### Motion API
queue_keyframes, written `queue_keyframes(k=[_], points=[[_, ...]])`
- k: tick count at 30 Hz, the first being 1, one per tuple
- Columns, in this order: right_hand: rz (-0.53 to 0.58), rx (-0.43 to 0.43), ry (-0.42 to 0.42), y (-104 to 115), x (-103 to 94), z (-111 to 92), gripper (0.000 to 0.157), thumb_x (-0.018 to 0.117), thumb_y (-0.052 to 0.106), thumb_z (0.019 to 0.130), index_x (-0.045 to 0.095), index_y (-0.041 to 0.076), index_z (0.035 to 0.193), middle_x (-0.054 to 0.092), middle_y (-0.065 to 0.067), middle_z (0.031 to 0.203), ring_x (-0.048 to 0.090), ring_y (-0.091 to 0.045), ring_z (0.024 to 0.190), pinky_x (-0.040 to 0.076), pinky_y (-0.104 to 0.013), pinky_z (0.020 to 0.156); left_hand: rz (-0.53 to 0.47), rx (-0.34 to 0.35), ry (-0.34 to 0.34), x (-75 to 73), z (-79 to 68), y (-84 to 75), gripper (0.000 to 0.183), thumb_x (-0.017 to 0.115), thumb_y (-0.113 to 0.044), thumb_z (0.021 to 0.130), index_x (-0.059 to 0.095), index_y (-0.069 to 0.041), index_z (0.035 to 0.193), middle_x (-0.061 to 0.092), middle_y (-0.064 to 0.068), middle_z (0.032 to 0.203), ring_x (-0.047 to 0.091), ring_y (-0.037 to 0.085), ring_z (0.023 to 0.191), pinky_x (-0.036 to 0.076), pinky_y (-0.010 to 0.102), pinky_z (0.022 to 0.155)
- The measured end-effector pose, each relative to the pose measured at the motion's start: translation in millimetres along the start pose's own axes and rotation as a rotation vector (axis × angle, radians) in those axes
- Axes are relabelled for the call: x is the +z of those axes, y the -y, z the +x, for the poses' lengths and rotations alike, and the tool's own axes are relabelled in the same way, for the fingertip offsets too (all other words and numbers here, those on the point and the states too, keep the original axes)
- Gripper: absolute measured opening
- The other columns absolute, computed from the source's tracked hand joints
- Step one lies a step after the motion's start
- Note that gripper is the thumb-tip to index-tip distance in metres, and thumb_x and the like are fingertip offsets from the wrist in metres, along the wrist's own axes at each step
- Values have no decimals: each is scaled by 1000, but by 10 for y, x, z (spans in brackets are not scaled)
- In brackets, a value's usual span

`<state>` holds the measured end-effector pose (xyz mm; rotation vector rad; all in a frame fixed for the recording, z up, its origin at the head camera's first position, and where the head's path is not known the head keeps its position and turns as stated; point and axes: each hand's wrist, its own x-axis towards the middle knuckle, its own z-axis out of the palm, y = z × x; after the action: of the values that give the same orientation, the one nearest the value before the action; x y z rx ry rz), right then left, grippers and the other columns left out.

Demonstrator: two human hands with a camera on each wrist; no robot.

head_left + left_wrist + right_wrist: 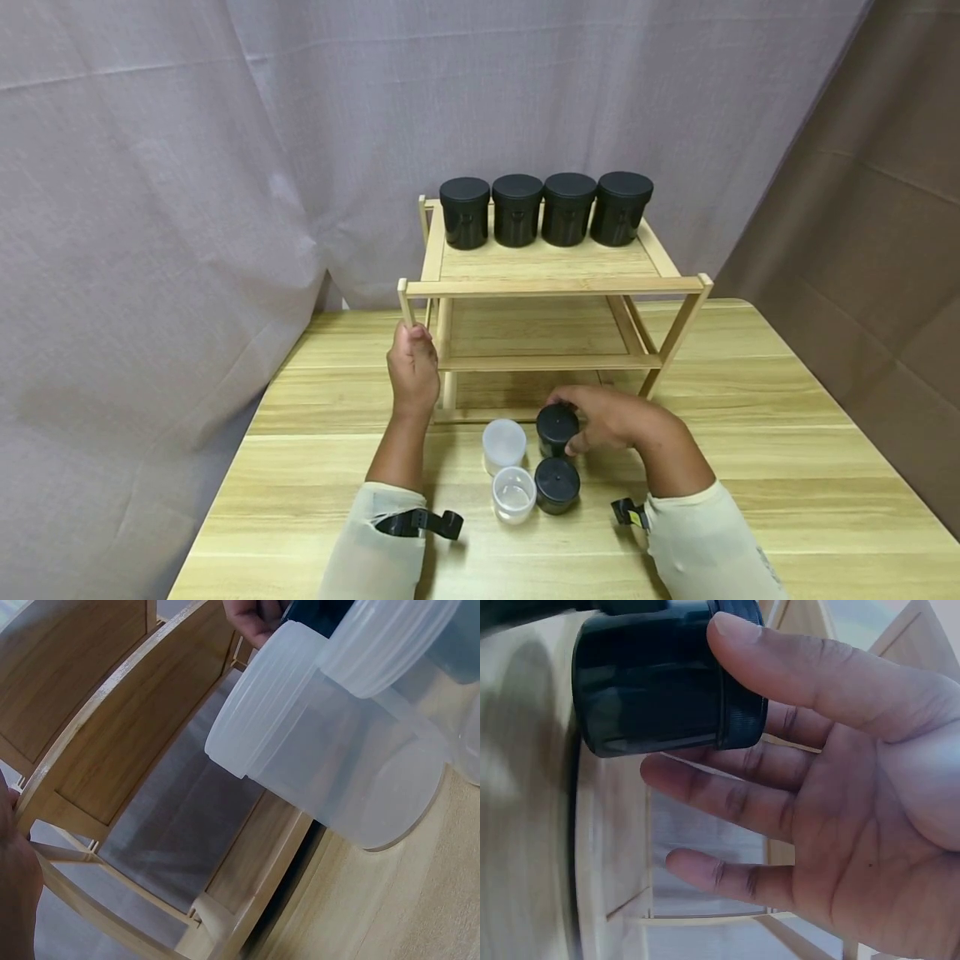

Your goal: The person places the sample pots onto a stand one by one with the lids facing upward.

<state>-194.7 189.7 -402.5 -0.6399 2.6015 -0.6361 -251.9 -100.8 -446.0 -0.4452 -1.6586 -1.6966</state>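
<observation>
My left hand grips the left front post of a wooden shelf rack, thumb pointing up. Low in front of the rack, my right hand holds a lidded black jar between thumb and fingers. The right wrist view shows the thumb on that black jar near its lid, with the lower fingers spread out. A second black jar stands just nearer to me. Left of them are a jar with a frosted white lid and a clear jar. The left wrist view shows the frosted-lid jar close up.
Several lidded black jars stand in a row at the back of the rack's top shelf. A middle shelf and a low shelf lie below. The rack stands on a wood-grain table, with grey curtain behind.
</observation>
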Motion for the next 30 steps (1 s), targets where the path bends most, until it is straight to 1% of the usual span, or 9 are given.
queue_keyframes(k=[3, 9, 13, 18, 22, 27, 30], points=[[-46, 0, -20, 22, -17, -30, 63, 96, 12, 83, 65, 10, 138, 73, -11, 129, 68, -27, 119, 56, -54, 105, 8, 0, 1, -2, 0, 1, 82, 36, -67, 109, 50, 13, 92, 42, 14, 57, 39, -1, 52, 32, 15, 45], [-63, 13, -39, 72, -48, -94, 62, 96, 13, 83, 65, 10, 136, 74, -8, 124, 68, -27, 117, 58, -52, 103, 6, -12, 1, -2, -4, -10, 84, 35, -69, 107, 50, 12, 92, 42, 8, 58, 40, -1, 52, 33, 16, 45], [-54, 17, -62, 118, -89, -149, 62, 96, 13, 82, 65, 10, 135, 73, -8, 123, 67, -28, 117, 57, -52, 102, -3, -17, -1, 3, -3, -15, 85, 36, -71, 107, 50, 13, 92, 42, 6, 58, 40, 0, 52, 33, 15, 45], [-70, -1, -109, 168, -139, -222, 61, 98, 20, 82, 67, 9, 133, 73, -8, 125, 66, -26, 116, 56, -48, 99, 0, -11, 1, 4, -3, -16, 87, 36, -70, 107, 49, 14, 93, 42, 10, 58, 39, 1, 52, 33, 15, 45], [-80, -27, -131, 192, -166, -261, 58, 98, 26, 83, 68, 9, 130, 73, -8, 125, 67, -25, 115, 56, -47, 98, -1, -2, 7, -2, -1, -21, 86, 36, -70, 108, 49, 13, 93, 41, 11, 57, 38, 0, 51, 32, 16, 43], [-72, -55, -161, 208, -185, -294, 57, 98, 28, 84, 68, 8, 129, 74, -7, 123, 68, -24, 115, 57, -48, 100, -11, 2, 4, -4, 0, -7, 86, 37, -69, 109, 49, 14, 93, 41, 10, 56, 38, 0, 51, 32, 17, 43], [-63, -83, -194, 231, -202, -327, 57, 97, 27, 85, 69, 6, 130, 75, -8, 124, 69, -27, 117, 58, -52, 103, -15, -4, 3, -1, -4, -7, 86, 36, -70, 108, 49, 14, 92, 41, 7, 57, 38, 0, 51, 32, 16, 44]])
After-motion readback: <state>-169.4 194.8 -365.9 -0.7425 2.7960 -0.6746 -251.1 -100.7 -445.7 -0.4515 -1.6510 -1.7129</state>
